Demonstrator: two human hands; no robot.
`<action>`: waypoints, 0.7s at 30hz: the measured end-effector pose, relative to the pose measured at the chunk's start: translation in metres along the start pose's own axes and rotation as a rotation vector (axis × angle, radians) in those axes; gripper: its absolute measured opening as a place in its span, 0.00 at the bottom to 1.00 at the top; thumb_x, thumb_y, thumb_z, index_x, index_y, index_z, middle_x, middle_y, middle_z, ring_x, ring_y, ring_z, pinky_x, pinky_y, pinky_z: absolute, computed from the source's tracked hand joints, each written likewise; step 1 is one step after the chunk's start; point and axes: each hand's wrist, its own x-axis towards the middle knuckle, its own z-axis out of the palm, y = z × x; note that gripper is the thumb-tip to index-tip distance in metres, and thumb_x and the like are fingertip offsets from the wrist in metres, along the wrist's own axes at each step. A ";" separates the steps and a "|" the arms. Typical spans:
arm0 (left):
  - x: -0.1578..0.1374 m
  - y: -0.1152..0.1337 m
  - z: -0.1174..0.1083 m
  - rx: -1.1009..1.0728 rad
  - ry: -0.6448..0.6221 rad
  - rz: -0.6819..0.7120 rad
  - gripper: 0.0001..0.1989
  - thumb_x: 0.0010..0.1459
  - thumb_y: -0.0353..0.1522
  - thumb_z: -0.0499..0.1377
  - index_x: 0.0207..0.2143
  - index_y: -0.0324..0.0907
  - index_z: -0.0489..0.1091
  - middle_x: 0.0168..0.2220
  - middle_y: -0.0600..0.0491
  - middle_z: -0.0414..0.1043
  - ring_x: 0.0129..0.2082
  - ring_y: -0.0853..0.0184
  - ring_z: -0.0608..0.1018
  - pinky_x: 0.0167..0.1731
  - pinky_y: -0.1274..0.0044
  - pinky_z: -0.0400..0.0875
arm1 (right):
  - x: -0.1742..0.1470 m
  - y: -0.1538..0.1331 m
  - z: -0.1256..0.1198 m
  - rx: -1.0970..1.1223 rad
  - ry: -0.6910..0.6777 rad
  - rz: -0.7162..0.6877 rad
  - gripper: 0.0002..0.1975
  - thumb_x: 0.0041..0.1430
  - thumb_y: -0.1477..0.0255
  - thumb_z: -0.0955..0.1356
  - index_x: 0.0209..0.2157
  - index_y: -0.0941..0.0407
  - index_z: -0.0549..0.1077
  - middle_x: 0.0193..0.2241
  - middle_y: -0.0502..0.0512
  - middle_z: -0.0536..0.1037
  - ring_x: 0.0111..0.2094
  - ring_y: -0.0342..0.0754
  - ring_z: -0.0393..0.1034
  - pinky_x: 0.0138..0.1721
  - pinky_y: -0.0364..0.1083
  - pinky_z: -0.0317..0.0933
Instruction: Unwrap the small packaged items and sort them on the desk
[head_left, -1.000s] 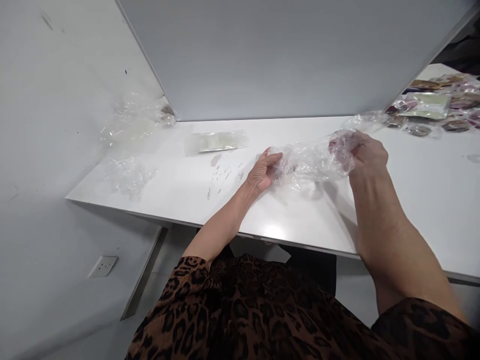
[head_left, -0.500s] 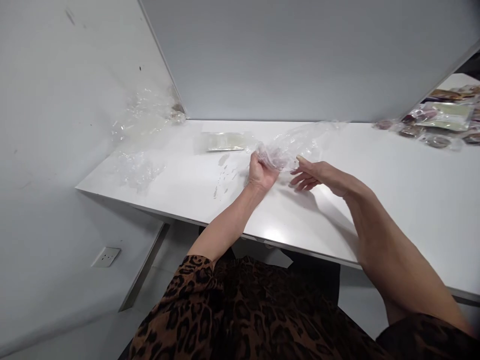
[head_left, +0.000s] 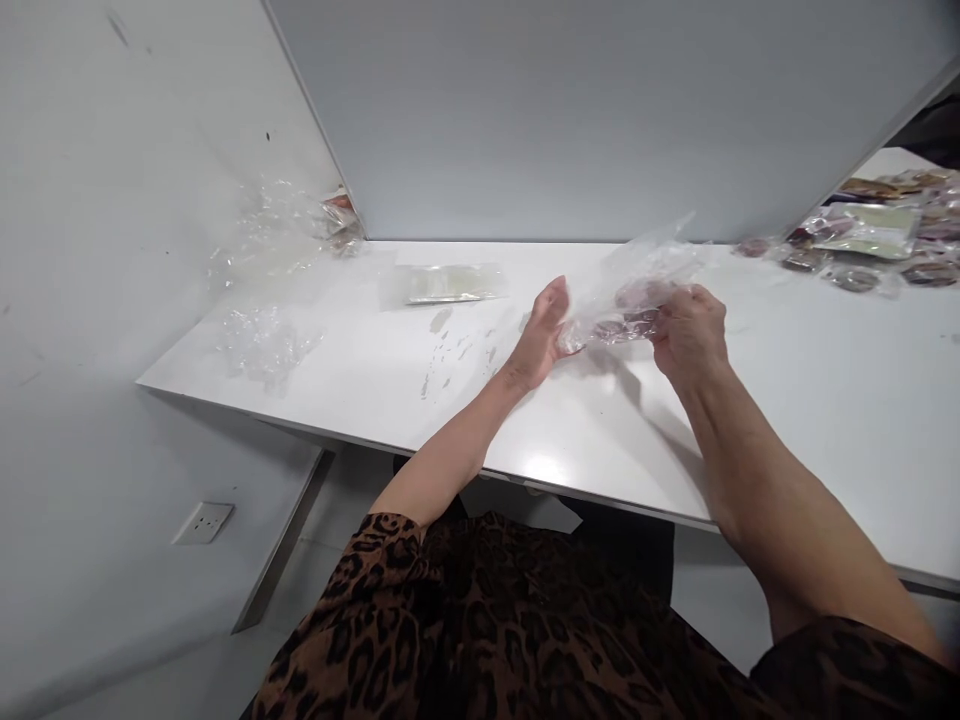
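A clear plastic bag with pinkish-purple rounded pieces inside, looking like sunglasses, is held a little above the white table. My right hand is closed around the bag's right end, fingers curled. At its left end is my left hand, thumb raised and apart from the fingers, with the plastic near or against the palm. Some of the left fingers are hidden or blurred. Further left, a flat packet with a pale greenish label lies on the table.
Crumpled clear plastic bags lie at the table's left end, with more plastic against the wall. Several bagged items, apparently sunglasses, are spread at the far right. A grey panel stands along the back edge.
My right hand has closed on the bag and moved slightly right and up. My left hand has loosened, its fingers opening from the bundle. The bag is now stretched out to the right.
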 end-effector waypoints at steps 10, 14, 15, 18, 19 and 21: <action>0.017 -0.002 -0.003 0.142 0.209 0.076 0.11 0.68 0.39 0.61 0.33 0.43 0.74 0.50 0.49 0.79 0.58 0.58 0.79 0.54 0.70 0.74 | -0.020 -0.010 0.013 0.037 -0.101 0.025 0.15 0.50 0.80 0.76 0.24 0.55 0.67 0.23 0.45 0.74 0.24 0.39 0.69 0.20 0.37 0.60; 0.018 0.014 -0.003 -0.229 0.338 -0.073 0.19 0.73 0.44 0.54 0.31 0.42 0.65 0.47 0.44 0.79 0.52 0.59 0.82 0.49 0.68 0.77 | -0.005 -0.007 0.005 0.176 -0.041 0.192 0.12 0.53 0.83 0.75 0.27 0.55 0.71 0.26 0.43 0.75 0.26 0.37 0.69 0.25 0.37 0.66; 0.017 0.014 -0.003 -0.273 0.327 -0.088 0.18 0.72 0.45 0.56 0.33 0.42 0.65 0.47 0.44 0.78 0.51 0.59 0.82 0.49 0.67 0.78 | -0.002 -0.005 0.003 0.185 -0.043 0.209 0.12 0.53 0.82 0.75 0.27 0.55 0.71 0.27 0.43 0.76 0.26 0.37 0.69 0.26 0.37 0.67; 0.015 0.009 -0.004 -0.274 0.237 -0.163 0.17 0.63 0.46 0.67 0.40 0.44 0.69 0.44 0.46 0.77 0.48 0.59 0.82 0.49 0.66 0.79 | 0.001 0.002 0.000 0.206 -0.106 0.195 0.12 0.51 0.81 0.77 0.28 0.54 0.73 0.28 0.43 0.76 0.28 0.38 0.70 0.29 0.37 0.70; 0.014 0.006 -0.004 -0.252 0.193 -0.213 0.16 0.61 0.44 0.69 0.42 0.44 0.71 0.43 0.47 0.76 0.46 0.60 0.82 0.49 0.67 0.79 | 0.000 0.003 0.000 0.213 -0.137 0.179 0.11 0.51 0.80 0.77 0.28 0.54 0.74 0.28 0.43 0.76 0.29 0.38 0.70 0.31 0.37 0.70; 0.014 0.000 -0.005 -0.197 0.096 -0.330 0.13 0.61 0.37 0.70 0.44 0.43 0.73 0.39 0.48 0.76 0.40 0.61 0.83 0.47 0.67 0.80 | -0.002 0.005 0.002 0.215 -0.196 0.151 0.11 0.51 0.79 0.78 0.28 0.53 0.74 0.27 0.44 0.75 0.29 0.39 0.70 0.33 0.38 0.71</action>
